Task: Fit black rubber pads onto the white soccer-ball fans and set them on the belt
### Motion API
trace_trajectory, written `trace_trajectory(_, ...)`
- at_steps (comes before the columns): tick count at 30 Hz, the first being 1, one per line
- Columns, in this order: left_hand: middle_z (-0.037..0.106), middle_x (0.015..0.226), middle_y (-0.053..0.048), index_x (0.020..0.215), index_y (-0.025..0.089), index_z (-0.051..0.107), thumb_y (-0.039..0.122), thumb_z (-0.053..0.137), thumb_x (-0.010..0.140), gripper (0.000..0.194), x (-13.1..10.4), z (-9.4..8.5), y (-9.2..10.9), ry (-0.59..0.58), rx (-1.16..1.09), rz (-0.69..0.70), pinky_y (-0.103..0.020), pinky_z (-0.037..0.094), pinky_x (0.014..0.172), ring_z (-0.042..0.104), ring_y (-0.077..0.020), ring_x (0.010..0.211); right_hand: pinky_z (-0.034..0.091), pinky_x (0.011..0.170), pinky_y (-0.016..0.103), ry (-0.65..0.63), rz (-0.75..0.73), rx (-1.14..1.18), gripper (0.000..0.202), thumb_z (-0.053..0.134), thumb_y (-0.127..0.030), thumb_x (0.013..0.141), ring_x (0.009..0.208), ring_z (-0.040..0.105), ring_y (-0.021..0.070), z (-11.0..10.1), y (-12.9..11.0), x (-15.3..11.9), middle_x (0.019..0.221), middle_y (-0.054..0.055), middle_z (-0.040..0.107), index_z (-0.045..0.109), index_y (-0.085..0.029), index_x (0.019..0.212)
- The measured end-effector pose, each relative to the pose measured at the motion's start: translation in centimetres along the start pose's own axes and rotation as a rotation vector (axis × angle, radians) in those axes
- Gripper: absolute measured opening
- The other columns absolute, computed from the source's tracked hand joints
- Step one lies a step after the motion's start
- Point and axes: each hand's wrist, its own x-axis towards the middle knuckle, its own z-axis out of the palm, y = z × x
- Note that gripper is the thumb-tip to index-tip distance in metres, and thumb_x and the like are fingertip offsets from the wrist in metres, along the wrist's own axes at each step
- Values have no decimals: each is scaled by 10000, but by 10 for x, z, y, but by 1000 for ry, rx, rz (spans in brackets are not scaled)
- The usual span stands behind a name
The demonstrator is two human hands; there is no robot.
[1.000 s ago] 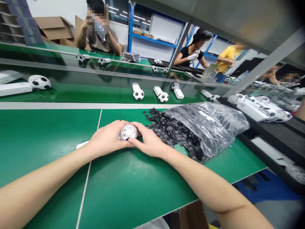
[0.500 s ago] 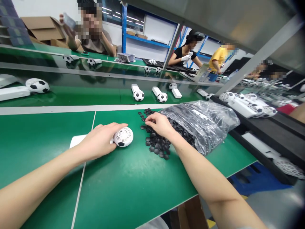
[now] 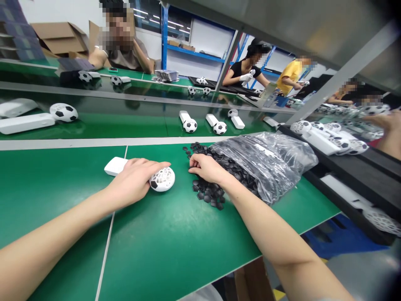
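A white device with a round football-patterned head (image 3: 162, 179) lies on the green table, its white handle (image 3: 115, 166) showing to the left. My left hand (image 3: 133, 179) is wrapped round it near the head. The head has open lattice on top and a few black patches at its side. My right hand (image 3: 205, 167) is at the left edge of a pile of small black pieces (image 3: 208, 194), its thumb and fingertips pinched together. Whatever lies between those fingertips is too small to make out. Behind the right wrist, a clear plastic bag (image 3: 272, 154) spills more black pieces.
Several finished-looking football devices (image 3: 219, 126) lie on the green belt (image 3: 140, 125) beyond the table. Black trays (image 3: 313, 175) with white parts stand at the right. People sit across the belt, and a person's hand (image 3: 387, 127) shows at the far right.
The device in my left hand has turned, and its handle has shifted up and right. My right hand has moved slightly down. Devices on the belt have moved right. A hand has appeared at far right.
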Motion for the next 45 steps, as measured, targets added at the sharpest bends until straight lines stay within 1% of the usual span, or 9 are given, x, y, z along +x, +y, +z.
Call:
trace_trajectory(6,570,1203,-2,1304,291,410,16,361,693,672,-1,3,-3,18,-32,22,-388,343,904,485,-223,1051,373,596,202,-18,-66,93,82,636,-132,779,633,522,99,-8,-12,-9,695,-20,588,574,-162,734)
trace_trajectory(14,567,1206,4,1308,315,402,36,357,705,667,0,6,-7,14,-63,30,-397,345,920,478,-227,1058,404,714,230,11,-330,209,80,556,-116,834,758,537,114,-10,-27,-15,790,5,594,613,-161,800)
trace_trajectory(19,565,1207,-2,1307,315,402,40,362,707,661,1,7,-8,-2,-62,19,-400,346,918,469,-236,1071,415,591,219,-117,-190,352,64,518,-116,838,611,540,96,-11,-31,-20,705,-23,579,560,-164,847)
trace_trajectory(24,579,1151,-25,1309,312,397,60,387,694,665,0,4,-5,-18,-66,11,-407,329,928,468,-241,1058,454,608,216,-178,-216,577,58,530,-121,827,644,577,103,-12,-36,-25,711,-21,589,550,-163,862)
trace_trajectory(28,560,1154,-67,1347,259,355,286,572,681,701,-1,0,-1,-50,-94,-20,-425,331,934,449,-284,1069,439,665,222,-92,-356,527,31,597,-139,805,699,545,104,-7,-41,-27,770,-14,591,573,-156,799)
trace_trajectory(31,551,1163,-97,1346,216,364,512,646,628,826,-2,-2,2,-55,-116,-53,-443,323,949,439,-301,1078,432,684,233,-72,-382,418,72,594,-135,816,702,532,108,-6,-44,-27,789,-3,592,610,-155,884)
trace_trajectory(35,555,1165,-93,1328,222,390,522,635,657,774,-1,-1,2,-44,-127,-53,-440,315,962,449,-283,1080,423,797,259,-41,-431,338,130,557,-113,840,845,549,132,-10,-45,-27,857,22,603,632,-163,933)
trace_trajectory(39,560,1172,-91,1326,232,392,503,636,665,756,1,0,2,-40,-131,-57,-450,315,964,452,-288,1089,442,685,229,-43,-317,437,63,576,-138,825,711,569,110,-11,-43,-28,774,-8,623,612,-158,872)
trace_trajectory(45,571,1159,-105,1289,216,451,663,594,630,809,1,-2,8,-21,-145,-105,-479,320,960,462,-315,1088,437,759,236,-40,-383,461,60,607,-151,807,794,582,121,-4,-45,-29,835,3,637,659,-175,827)
